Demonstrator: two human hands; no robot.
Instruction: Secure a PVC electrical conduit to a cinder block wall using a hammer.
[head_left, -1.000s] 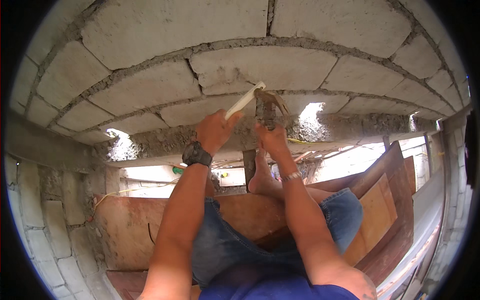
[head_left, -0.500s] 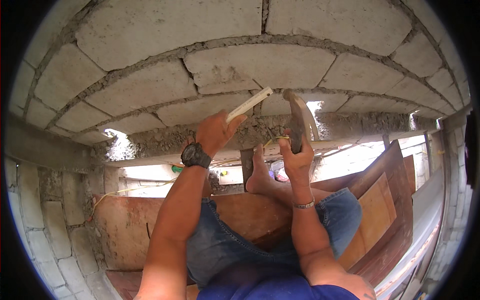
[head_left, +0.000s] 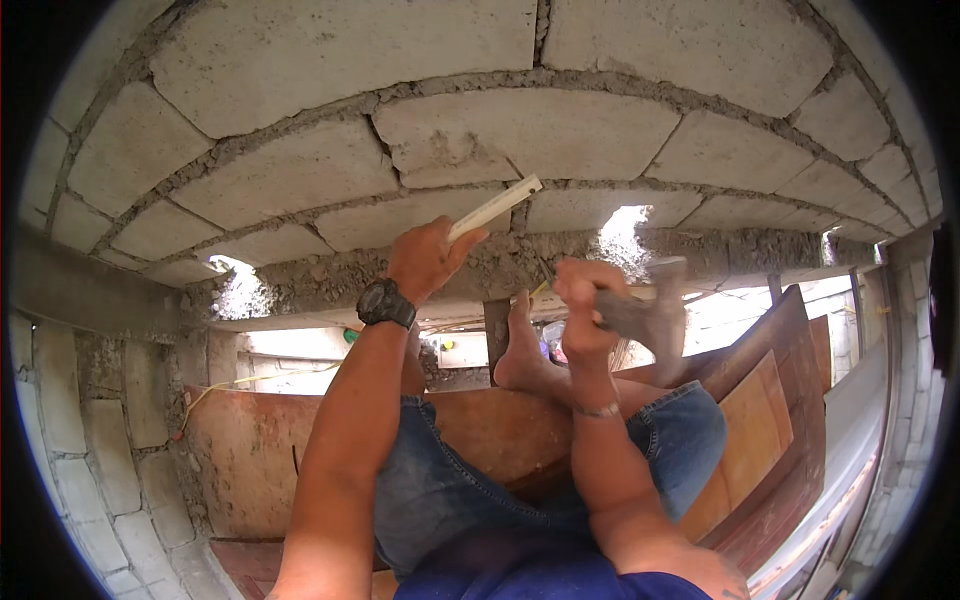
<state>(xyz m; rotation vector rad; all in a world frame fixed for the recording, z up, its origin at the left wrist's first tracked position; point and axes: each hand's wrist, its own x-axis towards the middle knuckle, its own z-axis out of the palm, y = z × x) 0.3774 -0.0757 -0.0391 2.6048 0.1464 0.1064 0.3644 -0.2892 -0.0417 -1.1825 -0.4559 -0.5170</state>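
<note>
My left hand is closed on a narrow, off-white strip with a dark hole near its far end. The strip slants up and right in front of the block wall, and whether it touches the wall I cannot tell. My right hand grips a hammer, held sideways with its motion-blurred head to the right. By the fingertips of that hand are a thin dark piece and a bit of yellow, too small to name. My bare foot is just left of the right hand.
Rough wall blocks with mortar joints rise ahead above a concrete ledge, where daylight shows through gaps. Beneath my legs lie wooden boards, with leaning panels at right. A yellow cord runs along the left.
The hammer has swung from upright to sideways, its head moving right and down as my right wrist turned. My left hand and the strip have shifted only slightly.
</note>
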